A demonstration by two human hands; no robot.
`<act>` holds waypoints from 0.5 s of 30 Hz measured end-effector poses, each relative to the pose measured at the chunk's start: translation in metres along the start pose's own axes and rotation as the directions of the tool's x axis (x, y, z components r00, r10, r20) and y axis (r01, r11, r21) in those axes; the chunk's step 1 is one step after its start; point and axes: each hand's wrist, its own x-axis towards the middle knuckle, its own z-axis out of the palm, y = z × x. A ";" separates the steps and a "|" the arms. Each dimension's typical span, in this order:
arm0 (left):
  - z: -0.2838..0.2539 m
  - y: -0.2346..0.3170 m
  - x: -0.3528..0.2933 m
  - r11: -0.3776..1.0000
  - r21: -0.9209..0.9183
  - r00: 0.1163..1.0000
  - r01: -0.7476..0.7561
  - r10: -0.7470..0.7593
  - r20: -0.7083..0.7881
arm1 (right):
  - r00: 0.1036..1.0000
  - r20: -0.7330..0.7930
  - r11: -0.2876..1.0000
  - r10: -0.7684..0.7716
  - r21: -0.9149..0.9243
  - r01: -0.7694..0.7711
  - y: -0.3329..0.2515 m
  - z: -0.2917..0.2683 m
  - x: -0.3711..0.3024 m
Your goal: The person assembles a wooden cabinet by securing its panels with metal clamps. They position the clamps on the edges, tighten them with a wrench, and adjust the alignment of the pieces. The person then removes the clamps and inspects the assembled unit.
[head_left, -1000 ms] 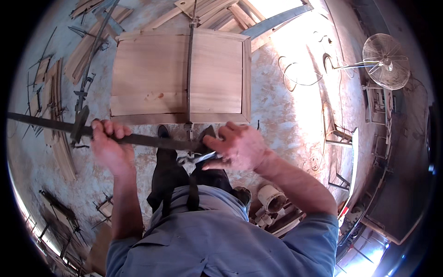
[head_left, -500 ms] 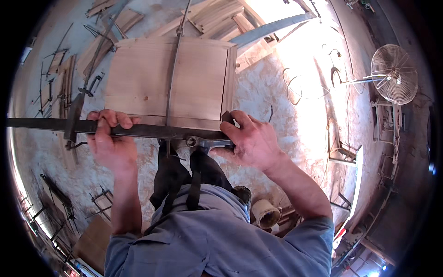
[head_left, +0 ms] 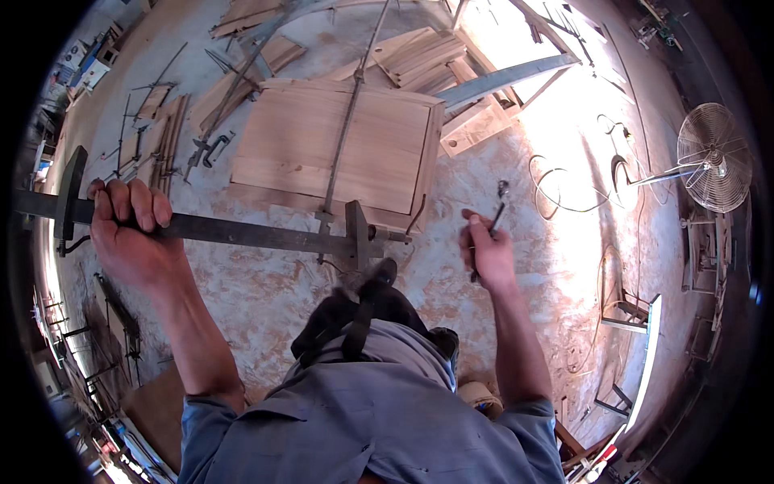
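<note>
My left hand (head_left: 139, 230) is wrapped round the dark steel bar of a long bar clamp (head_left: 250, 232), near its left jaw. The bar lies crosswise in front of me, and its other jaw, with a screw, is beside the near edge of a framed wooden panel (head_left: 302, 145). My right hand (head_left: 488, 254) is closed on a dark wrench (head_left: 499, 211), out to the right and apart from the clamp. The wrench's shiny head points up and away. A second bar clamp (head_left: 348, 133) runs across the panel from near to far.
Wooden boards (head_left: 423, 60) and a grey metal beam (head_left: 508, 81) lie behind the panel. Farther left are loose clamps (head_left: 211, 151) and wood strips. A caged fan (head_left: 713, 153) stands at the right, near a looped cable (head_left: 556, 181). A bucket (head_left: 480, 395) is by my right side.
My left hand has carried the bar clamp leftward, its right jaw now in plain sight. My right hand has left the clamp's right end and moved right, now with a wrench in it.
</note>
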 end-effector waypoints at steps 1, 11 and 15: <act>-0.005 0.004 0.001 0.999 -0.047 0.999 -0.013 0.015 0.042 | 0.998 0.049 0.982 0.047 0.182 -0.055 0.007 0.011 0.006; -0.079 0.081 -0.045 0.995 0.090 0.903 0.036 0.006 -0.429 | 0.740 0.668 0.859 0.077 0.332 -0.390 0.106 0.108 -0.080; -0.100 0.116 -0.079 0.999 0.032 0.890 0.004 0.011 -0.456 | 0.727 0.610 0.886 0.315 0.086 -0.456 0.162 0.166 -0.078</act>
